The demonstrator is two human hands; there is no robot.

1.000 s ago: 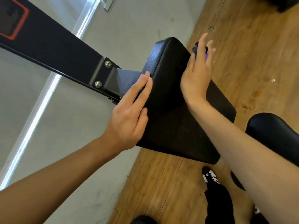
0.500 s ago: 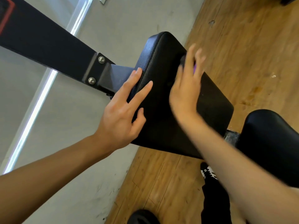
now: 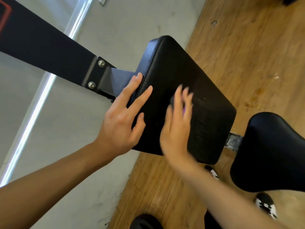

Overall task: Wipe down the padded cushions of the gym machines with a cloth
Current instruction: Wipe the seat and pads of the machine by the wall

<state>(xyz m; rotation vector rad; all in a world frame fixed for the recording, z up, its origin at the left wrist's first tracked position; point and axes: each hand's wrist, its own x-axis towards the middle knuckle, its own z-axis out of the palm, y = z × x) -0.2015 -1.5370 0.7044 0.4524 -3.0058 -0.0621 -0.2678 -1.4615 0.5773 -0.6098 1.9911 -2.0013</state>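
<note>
A black padded cushion (image 3: 208,90) juts out from a dark steel beam (image 3: 41,47) at the middle of the view. My left hand (image 3: 122,119) rests on the cushion's left edge with straight fingers, the thumb lying on the pad's face. My right hand (image 3: 176,129) lies flat on the middle of the cushion, blurred by motion. It presses a cloth against the pad; only a purple sliver of the cloth (image 3: 184,111) shows between the fingers, and the rest is hidden under the hand.
A second black pad (image 3: 272,154) sits at the right, joined by a metal bar (image 3: 234,141). A bolted bracket (image 3: 99,73) links beam and cushion. Wooden floor (image 3: 247,38) lies below, a grey wall (image 3: 66,146) at left. My shoes (image 3: 265,205) stand under the pads.
My right hand has slid with the cloth from the cushion's far upper edge down to its middle. My left hand stays on the left edge, its fingers spread a little wider.
</note>
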